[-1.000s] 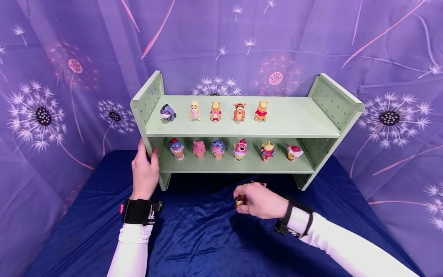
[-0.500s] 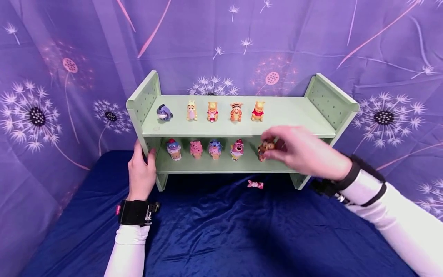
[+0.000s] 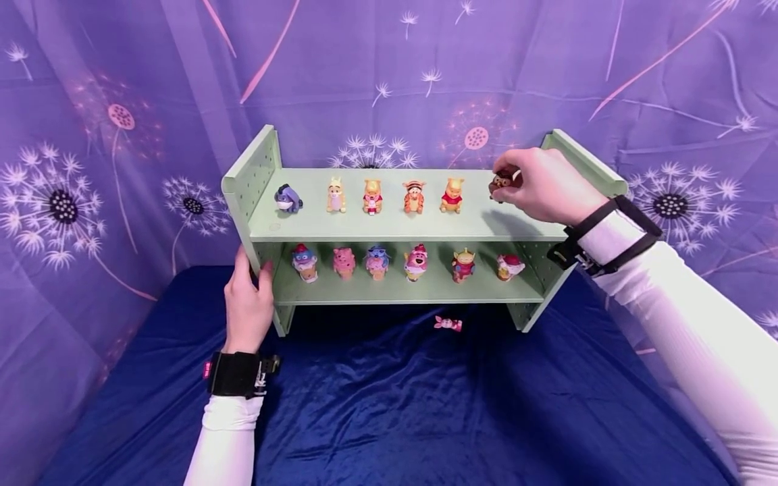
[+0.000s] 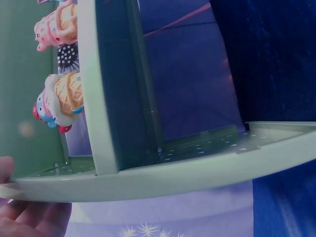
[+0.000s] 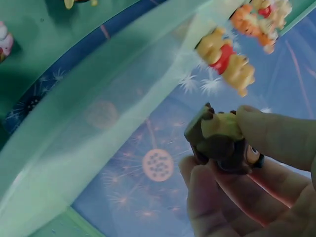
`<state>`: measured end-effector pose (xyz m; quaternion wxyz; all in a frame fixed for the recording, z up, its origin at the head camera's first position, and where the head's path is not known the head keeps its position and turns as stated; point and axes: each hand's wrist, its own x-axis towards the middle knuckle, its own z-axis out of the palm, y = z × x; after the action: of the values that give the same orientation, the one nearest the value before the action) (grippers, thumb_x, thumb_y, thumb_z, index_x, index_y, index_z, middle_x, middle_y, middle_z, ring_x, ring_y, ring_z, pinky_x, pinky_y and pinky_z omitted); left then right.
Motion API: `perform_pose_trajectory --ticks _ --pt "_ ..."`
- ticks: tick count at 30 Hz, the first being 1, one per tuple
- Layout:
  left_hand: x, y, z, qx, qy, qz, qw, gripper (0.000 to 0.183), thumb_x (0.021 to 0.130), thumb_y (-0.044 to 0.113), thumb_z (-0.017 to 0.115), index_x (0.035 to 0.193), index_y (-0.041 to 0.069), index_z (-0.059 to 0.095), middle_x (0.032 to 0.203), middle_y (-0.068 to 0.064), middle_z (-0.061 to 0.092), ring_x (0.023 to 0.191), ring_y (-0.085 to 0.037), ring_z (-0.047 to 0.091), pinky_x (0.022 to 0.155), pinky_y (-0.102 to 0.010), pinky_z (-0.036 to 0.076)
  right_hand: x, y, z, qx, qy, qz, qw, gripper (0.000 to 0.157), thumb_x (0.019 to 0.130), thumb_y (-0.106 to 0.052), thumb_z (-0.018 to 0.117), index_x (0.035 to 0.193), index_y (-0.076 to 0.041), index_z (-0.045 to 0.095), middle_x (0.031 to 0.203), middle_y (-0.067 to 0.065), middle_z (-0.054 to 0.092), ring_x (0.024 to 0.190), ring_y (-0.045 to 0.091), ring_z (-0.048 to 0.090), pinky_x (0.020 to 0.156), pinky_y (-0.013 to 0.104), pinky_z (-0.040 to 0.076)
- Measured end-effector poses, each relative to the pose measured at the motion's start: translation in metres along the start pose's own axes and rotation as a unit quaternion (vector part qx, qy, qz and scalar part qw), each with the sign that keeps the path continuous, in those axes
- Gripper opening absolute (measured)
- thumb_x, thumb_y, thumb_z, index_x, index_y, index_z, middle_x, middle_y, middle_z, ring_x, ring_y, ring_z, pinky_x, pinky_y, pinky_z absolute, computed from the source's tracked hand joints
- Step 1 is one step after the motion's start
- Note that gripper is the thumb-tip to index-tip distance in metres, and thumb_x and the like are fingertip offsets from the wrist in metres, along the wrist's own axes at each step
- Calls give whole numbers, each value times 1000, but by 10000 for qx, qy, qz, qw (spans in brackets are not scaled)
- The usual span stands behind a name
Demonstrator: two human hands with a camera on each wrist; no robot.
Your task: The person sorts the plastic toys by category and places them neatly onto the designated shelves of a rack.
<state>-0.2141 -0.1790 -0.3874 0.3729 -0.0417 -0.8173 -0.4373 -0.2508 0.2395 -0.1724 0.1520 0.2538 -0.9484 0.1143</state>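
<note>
My right hand (image 3: 543, 185) pinches a small brown owl figurine (image 3: 501, 183) between thumb and fingers, over the right part of the shelf's upper board. In the right wrist view the owl figurine (image 5: 222, 140) sits at the fingertips, partly covered by them. At the lower left, my left hand (image 3: 249, 297) grips the side panel of the green two-tier shelf (image 3: 389, 231), thumb on the inner face and fingers outside. Nearest the owl figurine stands a yellow bear figurine (image 3: 452, 196) in a red shirt.
Also on the upper board are a tiger figurine (image 3: 414, 196) and a blue-purple donkey figurine (image 3: 288, 198). Several ice-cream-style figurines, including a pink one (image 3: 344, 262), line the lower board. A pink figurine (image 3: 448, 323) lies on the dark blue cloth (image 3: 377, 405). Purple curtain (image 3: 389, 54) hangs behind.
My right hand has lifted the owl figurine from near the cloth, past the lower board, up to the upper board's right side. The left hand keeps its grip on the side panel.
</note>
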Motion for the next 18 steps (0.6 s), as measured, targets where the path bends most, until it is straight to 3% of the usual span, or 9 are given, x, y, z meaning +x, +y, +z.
perform_pose_trajectory --ticks 9,18 --pt "1 -1 0 -7 65 16 10000 48 100 15 58 146 19 45 125 -13 59 109 -35 59 91 -48 42 15 16 2 49 -935 130 9955 20 85 -16 75 103 -11 66 101 3 66 91 19 61 81 40 44" --pt "2 -1 1 -49 67 15 10000 47 100 14 57 145 18 46 125 -13 59 108 -35 59 89 -49 43 18 24 7 -51 -1311 217 9911 21 86 -14 70 106 -10 64 102 5 64 93 25 57 84 46 42"
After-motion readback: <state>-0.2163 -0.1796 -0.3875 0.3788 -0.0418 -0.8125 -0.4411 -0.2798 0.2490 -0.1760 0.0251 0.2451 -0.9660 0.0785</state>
